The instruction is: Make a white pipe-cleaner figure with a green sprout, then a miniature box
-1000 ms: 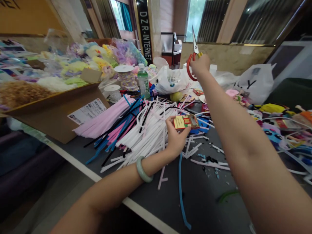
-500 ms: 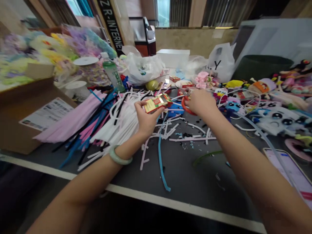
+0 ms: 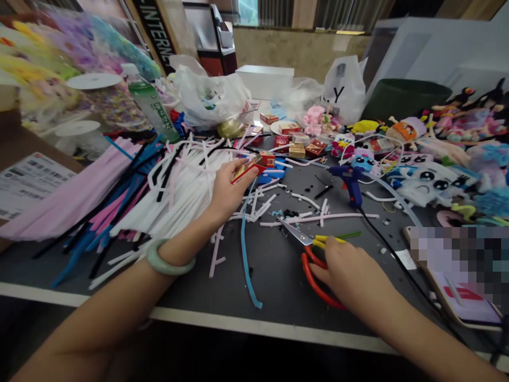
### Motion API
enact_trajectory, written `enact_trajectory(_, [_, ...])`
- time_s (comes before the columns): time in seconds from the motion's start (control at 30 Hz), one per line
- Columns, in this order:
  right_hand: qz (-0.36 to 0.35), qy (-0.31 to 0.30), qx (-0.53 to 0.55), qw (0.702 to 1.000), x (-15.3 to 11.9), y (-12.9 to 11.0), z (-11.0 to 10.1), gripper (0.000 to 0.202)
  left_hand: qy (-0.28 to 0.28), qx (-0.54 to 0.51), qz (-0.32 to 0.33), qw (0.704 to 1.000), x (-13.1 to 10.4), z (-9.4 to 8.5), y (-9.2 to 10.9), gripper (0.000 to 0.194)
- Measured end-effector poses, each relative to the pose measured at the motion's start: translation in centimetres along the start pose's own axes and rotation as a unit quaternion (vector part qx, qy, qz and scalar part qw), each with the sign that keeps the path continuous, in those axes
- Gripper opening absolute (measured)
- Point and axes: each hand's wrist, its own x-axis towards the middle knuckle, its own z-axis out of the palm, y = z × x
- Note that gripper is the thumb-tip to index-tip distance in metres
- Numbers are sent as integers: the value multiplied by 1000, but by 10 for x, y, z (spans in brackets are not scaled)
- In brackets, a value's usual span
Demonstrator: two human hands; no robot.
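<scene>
red-and-yellow-handled steel scissors (image 3: 307,243) now lowered, apart from the small red-and-yellow cardboard box (image 3: 262,161)
right hand (image 3: 350,268) grips their handles, leaving the left hand (image 3: 229,190) alone holding the box.

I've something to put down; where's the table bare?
The tabletop looks mostly bare between the lone blue strip and the scissors in the right hand, down to the pale edge. Crowded: left, white strips; right, plush toys.

A bottle (image 3: 153,109) stands near a white plastic bag (image 3: 212,101), and a phone (image 3: 453,284) lies farther right.
</scene>
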Motion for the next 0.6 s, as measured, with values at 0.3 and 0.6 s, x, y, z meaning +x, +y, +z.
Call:
enact_trajectory(0.3, [11,8,-58,998,-11,4,-5,27,-122,44,45,991,-19,6,14,47])
enact_trajectory(0.6, [140,152,-81,975,33,46,-12,37,-188,10,89,978,-30,7,23,54])
